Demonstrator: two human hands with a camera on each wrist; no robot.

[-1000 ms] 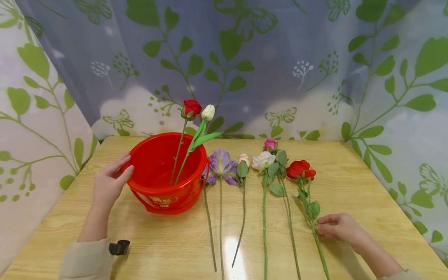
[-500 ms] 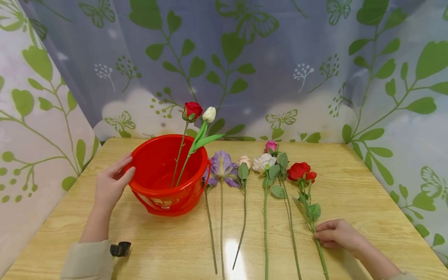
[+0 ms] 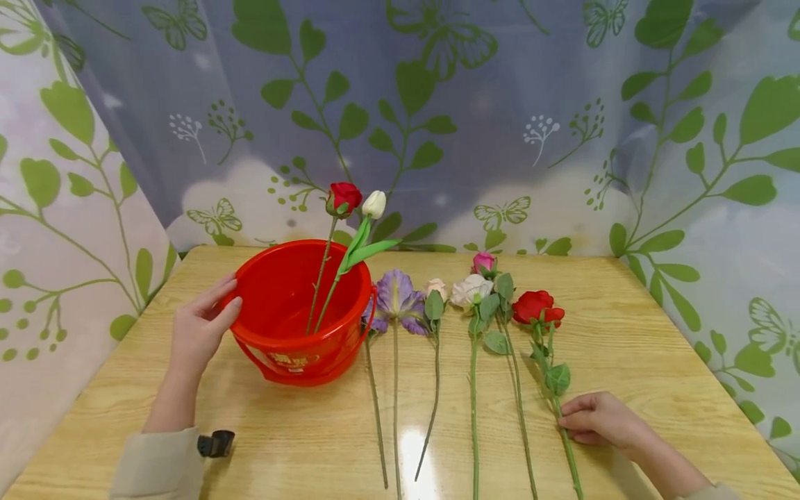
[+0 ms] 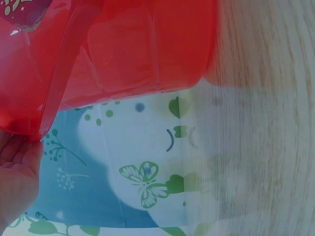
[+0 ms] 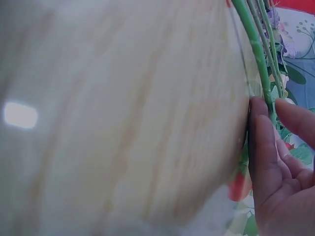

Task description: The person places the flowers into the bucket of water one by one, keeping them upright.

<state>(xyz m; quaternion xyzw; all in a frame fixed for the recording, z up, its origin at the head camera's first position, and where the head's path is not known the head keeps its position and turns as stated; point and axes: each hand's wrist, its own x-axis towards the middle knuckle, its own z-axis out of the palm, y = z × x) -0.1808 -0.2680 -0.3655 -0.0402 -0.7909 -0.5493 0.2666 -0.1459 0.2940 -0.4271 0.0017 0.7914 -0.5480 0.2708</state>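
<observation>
A red plastic bucket (image 3: pixel 334 355) stands on the left of the table, holding a red rose (image 3: pixel 343 198) and a white tulip (image 3: pixel 373 205) that lean right. My left hand (image 3: pixel 198 332) grips the bucket's left rim; in the left wrist view its fingers (image 4: pixel 22 155) curl at the rim's edge. At the right, a second red rose (image 3: pixel 534 307) lies on the table. My right hand (image 3: pixel 601 421) pinches its green stem below the leaves. The right wrist view shows that stem (image 5: pixel 256 44) between thumb and fingers.
Left of the held rose lie a white rose (image 3: pixel 471 290), a pink rose (image 3: pixel 484 261), a pale bud (image 3: pixel 436 286) and a purple flower (image 3: pixel 395 295), stems toward me. Another purple bloom is partly behind the bucket. A patterned cloth (image 3: pixel 437 160) backs the wooden table (image 3: pixel 275 430).
My right hand has moved slightly left and down and taken hold of the red rose's stem. The left hand stays on the bucket. The head view has shifted a little.
</observation>
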